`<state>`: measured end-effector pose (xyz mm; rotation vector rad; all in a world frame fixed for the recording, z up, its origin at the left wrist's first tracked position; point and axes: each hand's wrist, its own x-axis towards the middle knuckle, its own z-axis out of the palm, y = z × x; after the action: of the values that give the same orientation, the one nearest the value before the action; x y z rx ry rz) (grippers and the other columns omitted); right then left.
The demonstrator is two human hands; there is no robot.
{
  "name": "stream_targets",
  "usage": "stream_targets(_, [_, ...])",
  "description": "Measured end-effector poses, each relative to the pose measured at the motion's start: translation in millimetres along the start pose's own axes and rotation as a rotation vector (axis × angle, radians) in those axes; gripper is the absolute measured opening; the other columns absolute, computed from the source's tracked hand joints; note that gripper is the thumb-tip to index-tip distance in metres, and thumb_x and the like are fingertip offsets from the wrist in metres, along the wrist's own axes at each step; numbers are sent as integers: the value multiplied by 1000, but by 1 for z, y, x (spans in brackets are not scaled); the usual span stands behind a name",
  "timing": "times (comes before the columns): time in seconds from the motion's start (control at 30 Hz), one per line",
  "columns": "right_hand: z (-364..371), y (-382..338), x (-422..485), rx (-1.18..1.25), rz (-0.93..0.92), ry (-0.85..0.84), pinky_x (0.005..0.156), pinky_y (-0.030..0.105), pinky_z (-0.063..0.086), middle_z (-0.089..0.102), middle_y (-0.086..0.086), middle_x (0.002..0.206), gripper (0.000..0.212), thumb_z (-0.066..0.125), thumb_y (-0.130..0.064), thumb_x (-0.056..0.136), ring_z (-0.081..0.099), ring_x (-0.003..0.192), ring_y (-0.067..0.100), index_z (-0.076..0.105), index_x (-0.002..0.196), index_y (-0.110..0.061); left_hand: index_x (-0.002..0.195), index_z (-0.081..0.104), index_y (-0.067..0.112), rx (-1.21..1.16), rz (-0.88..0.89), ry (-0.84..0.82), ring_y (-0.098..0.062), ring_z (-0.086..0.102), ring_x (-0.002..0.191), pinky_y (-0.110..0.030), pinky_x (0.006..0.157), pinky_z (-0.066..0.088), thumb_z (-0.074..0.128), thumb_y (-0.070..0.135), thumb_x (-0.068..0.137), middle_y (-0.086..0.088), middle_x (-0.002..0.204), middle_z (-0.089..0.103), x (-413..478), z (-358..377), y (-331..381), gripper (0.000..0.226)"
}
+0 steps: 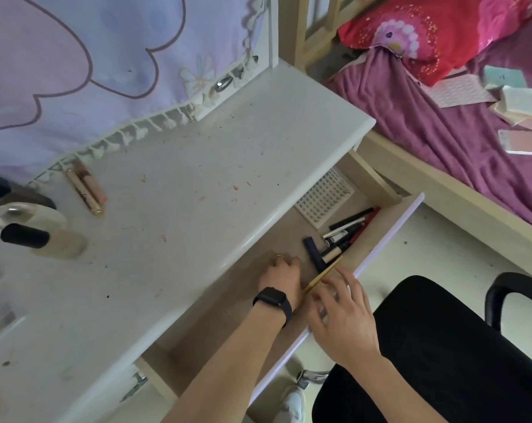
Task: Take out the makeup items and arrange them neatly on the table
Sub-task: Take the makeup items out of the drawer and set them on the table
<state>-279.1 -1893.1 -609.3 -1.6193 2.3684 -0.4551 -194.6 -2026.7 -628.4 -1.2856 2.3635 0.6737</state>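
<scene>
The drawer (389, 236) under the white table (182, 184) is pulled out. Inside lie several black and white pens (347, 225), a red pen (369, 217), a dark navy tube (314, 254) and a cream tube (332, 254). My right hand (342, 315) pinches a thin gold pencil (324, 274) over the drawer's front part. My left hand (281, 276), with a black watch on its wrist, reaches into the drawer beside the pencil with fingers curled down; what lies under them is hidden. Two gold lipstick tubes (86, 190) lie on the table at the back left.
A white dotted tray (322, 196) sits at the drawer's back. A bottle with a black cap (41, 239) and a round glass lid (14, 212) stand at the table's left. A black chair (441, 346) is below right. A bed with a purple blanket (441, 132) is right.
</scene>
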Motion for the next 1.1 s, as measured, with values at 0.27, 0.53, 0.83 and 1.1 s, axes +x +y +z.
stream_targets(0.27, [-8, -3, 3, -65, 4, -23, 115, 54, 33, 65, -6, 108, 29, 48, -37, 88, 45, 134, 22, 71, 78, -23, 122, 44, 19, -49, 18, 32, -33, 55, 100, -34, 66, 45, 54, 30, 98, -13, 119, 50, -12, 3, -13, 29])
stream_targets(0.53, [-25, -13, 59, -357, 121, -395, 120, 57, -10, 67, -10, 101, 36, 32, -41, 95, 59, 112, 17, 65, 103, -31, 100, 60, 31, -854, -133, 36, -11, 70, 81, -31, 71, 61, 72, 20, 77, 6, 94, 70, -46, -42, -34, 29])
stream_targets(0.83, [4, -27, 113, -430, 285, -521, 105, 44, 37, 51, 12, 142, 55, 54, -20, 91, 45, 131, 31, 42, 144, -11, 105, 69, 35, -1264, -104, 5, -14, 72, 88, -37, 68, 63, 84, 14, 77, 5, 99, 71, -90, -114, -41, 38])
stream_targets(1.1, [-9, -36, 116, -141, 311, -509, 91, 38, 50, 62, 13, 125, 28, 52, -21, 98, 56, 115, 31, 57, 124, -12, 106, 73, 26, -1392, -110, 44, -19, 74, 89, -39, 71, 62, 82, 10, 80, -2, 93, 75, -117, -140, -69, 32])
